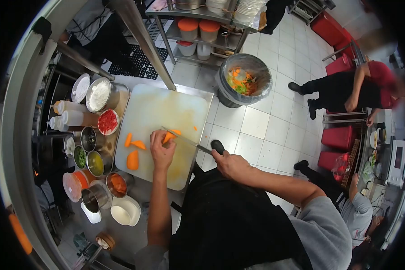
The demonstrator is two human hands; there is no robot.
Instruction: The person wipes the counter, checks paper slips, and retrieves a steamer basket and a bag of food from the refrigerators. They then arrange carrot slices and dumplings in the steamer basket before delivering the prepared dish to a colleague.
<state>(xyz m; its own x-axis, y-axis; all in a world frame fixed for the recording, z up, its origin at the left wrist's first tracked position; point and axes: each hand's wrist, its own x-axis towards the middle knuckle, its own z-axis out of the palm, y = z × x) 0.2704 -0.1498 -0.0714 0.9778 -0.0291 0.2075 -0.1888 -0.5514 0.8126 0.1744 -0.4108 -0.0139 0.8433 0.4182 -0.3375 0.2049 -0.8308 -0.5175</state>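
On the white cutting board (pixel 155 105), my left hand (pixel 161 150) is closed with its fingertips on a carrot piece (pixel 170 135), pressing it against the board. My right hand (pixel 233 168) grips the handle of a kitchen knife (pixel 190 142). The blade points left across the board and lies at the carrot piece, close to my left fingertips; whether it has cut in is too small to tell. Left of my left hand lie a thick carrot chunk (pixel 132 160) and two smaller carrot pieces (pixel 138 145). A tiny orange scrap (pixel 195 128) sits near the board's right side.
Metal tubs line the board's left, including white powder (pixel 99 95), red shreds (pixel 107 122) and chopped greens (pixel 80 157). Squeeze bottles (pixel 74 118) stand behind them. A lined bin (pixel 245 81) holds vegetable scraps beyond the board. A metal post (pixel 144 42) rises at the table's far edge. Other people stand right.
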